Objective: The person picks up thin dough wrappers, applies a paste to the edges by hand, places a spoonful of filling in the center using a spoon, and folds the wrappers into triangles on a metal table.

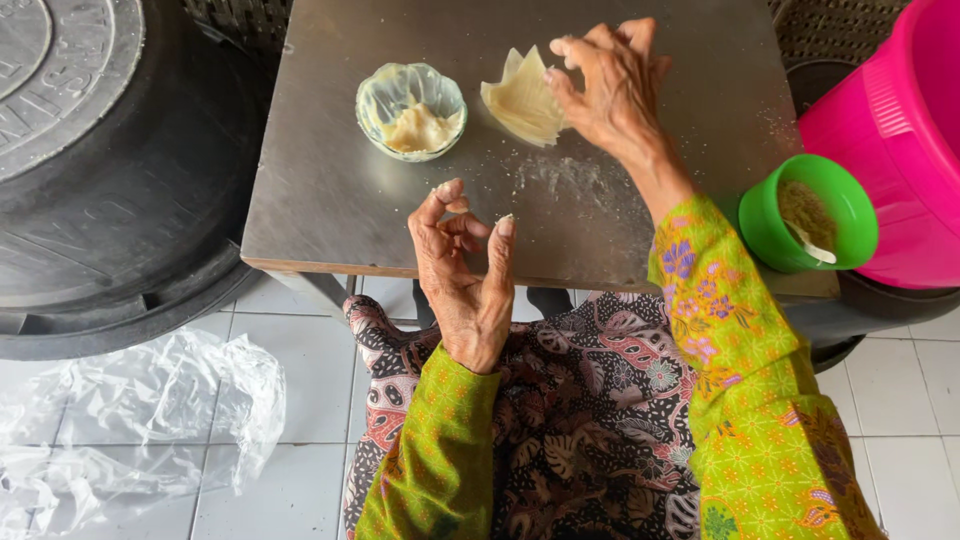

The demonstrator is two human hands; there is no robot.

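Steel tabletop (330, 200) is our landmark — small, square, dusted with flour near its front edge, standing over white tiled floor (300, 390). Left of the table we see a big black tyre-like drum (110, 200); right of it a pink tub (890, 150); below its left corner, crumpled clear plastic sheet (130, 420) on the tiles.

Counts: one clear bowl (411, 110) with pale filling on the table's upper middle; one stack of thin square wrappers (522, 100) just right of that bowl; one green cup (810, 212) with a white spoon, at the table's right edge beside the tub.

Hands — two, both in green floral sleeves. Our right hand (610, 85) reaches over the table's far side, fingers bent and fanned, fingertips touching the wrapper stack's right edge; we cannot tell if it has gripped a sheet. Our left hand (462, 265) hovers upright at the table's front edge, palm facing right, fingers curled loosely, holding nothing, with white paste on thumb and fingertip. Patterned dark skirt (580, 420) below the table.
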